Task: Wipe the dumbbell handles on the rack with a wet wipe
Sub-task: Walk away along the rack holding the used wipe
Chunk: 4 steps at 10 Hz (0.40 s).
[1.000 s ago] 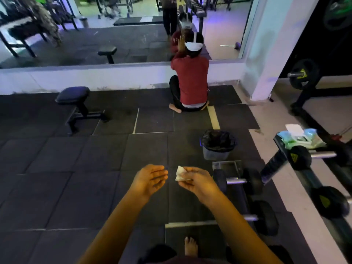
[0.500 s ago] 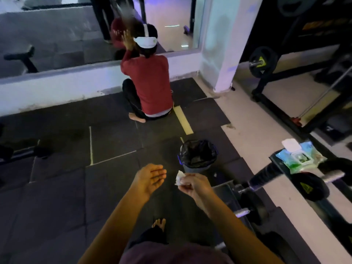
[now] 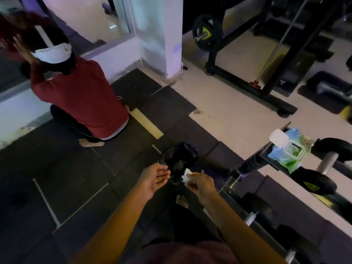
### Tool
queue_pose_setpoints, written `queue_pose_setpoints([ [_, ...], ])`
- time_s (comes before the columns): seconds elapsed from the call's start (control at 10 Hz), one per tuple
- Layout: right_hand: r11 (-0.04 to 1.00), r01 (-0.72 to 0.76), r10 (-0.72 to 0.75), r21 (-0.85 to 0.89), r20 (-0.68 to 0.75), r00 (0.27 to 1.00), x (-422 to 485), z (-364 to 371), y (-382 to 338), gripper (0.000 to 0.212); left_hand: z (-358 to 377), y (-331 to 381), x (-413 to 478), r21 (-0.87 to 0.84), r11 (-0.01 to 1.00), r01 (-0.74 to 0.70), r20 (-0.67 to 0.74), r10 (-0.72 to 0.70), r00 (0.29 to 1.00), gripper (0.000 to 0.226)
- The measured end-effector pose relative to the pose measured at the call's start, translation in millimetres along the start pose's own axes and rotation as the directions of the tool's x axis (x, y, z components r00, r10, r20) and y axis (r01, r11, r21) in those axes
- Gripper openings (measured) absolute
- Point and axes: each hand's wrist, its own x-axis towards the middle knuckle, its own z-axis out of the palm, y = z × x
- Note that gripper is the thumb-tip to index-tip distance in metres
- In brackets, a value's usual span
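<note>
My right hand [image 3: 200, 184] pinches a small crumpled white wet wipe [image 3: 186, 174] just in front of a small bin lined with a black bag [image 3: 178, 159]. My left hand [image 3: 154, 178] hovers beside it, palm up, fingers relaxed and holding nothing. A dumbbell rack [image 3: 253, 162] runs along the right side. Black dumbbells with metal handles [image 3: 326, 162] lie on it. A blue and green pack of wet wipes [image 3: 287, 151] with its white lid flipped up rests on the rack's top end.
A person in a red shirt [image 3: 80, 98] sits on the dark floor mats at the left, facing a wall mirror. A white pillar [image 3: 162, 31] stands behind. A black weight machine frame with a plate [image 3: 207, 32] fills the back right. My bare foot [image 3: 182, 201] is below the bin.
My view has swung right and down, so the bin now sits right behind my hands. The hands have kept their pose, the right one still pinching the wipe.
</note>
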Motion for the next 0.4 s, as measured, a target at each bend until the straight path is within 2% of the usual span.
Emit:
queue_pose_setpoints([
  [0.2,0.996,-0.094,0.091,-0.007,-0.171,0.981,108.1,24.4,-19.5,0.009,21.9,50.4,83.3,0.080,0.994,0.072,-0.004,-0.072,0.997,0.022],
  [0.4,0.978,-0.202,0.182,-0.048,-0.273,0.945,197.5,60.7,-32.4,0.020,26.1,77.9,159.8,0.080,0.985,0.152,-0.013,-0.151,0.988,0.020],
])
